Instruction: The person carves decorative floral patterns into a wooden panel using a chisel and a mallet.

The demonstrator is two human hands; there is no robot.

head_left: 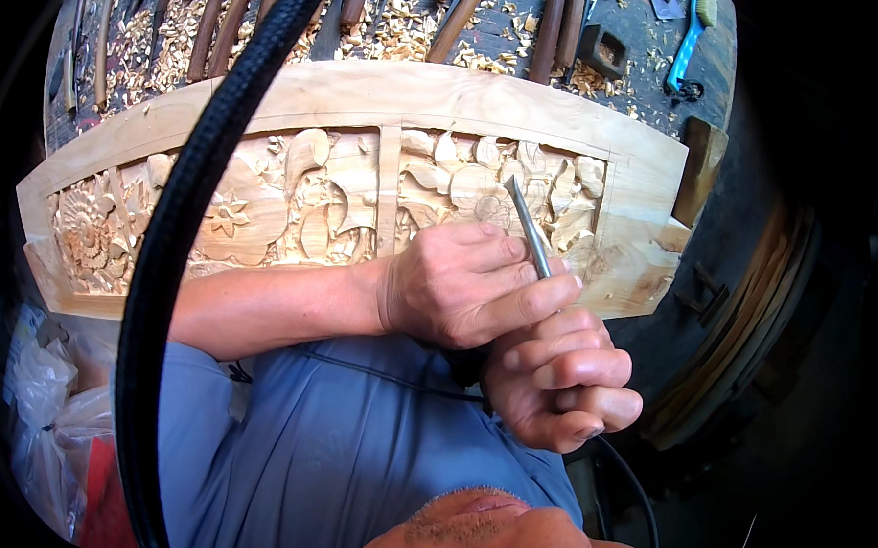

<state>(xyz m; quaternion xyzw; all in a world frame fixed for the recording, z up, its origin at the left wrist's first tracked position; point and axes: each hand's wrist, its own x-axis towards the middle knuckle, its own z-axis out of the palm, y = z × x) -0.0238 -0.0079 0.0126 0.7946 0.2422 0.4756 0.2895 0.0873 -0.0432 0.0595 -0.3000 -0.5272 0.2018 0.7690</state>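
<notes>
2 hands on 1 gouge, blade tip down in the flower carving.

The left hand (463, 285) reaches across from the person's left and pinches the steel gouge (526, 226) low on its shaft, fingers closed round it, apparently to steer the edge. The right hand (562, 377) is wrapped shut round the lower end, the handle hidden inside the fist, likely supplying the push. The tip rests on the right section of the carved wooden panel (364, 187), which lies propped against the person's body, close for control. Behind it, spare chisels (225, 15) lie among wood shavings (401, 27) within reach. A black hose (170, 252) curves across the left.
</notes>
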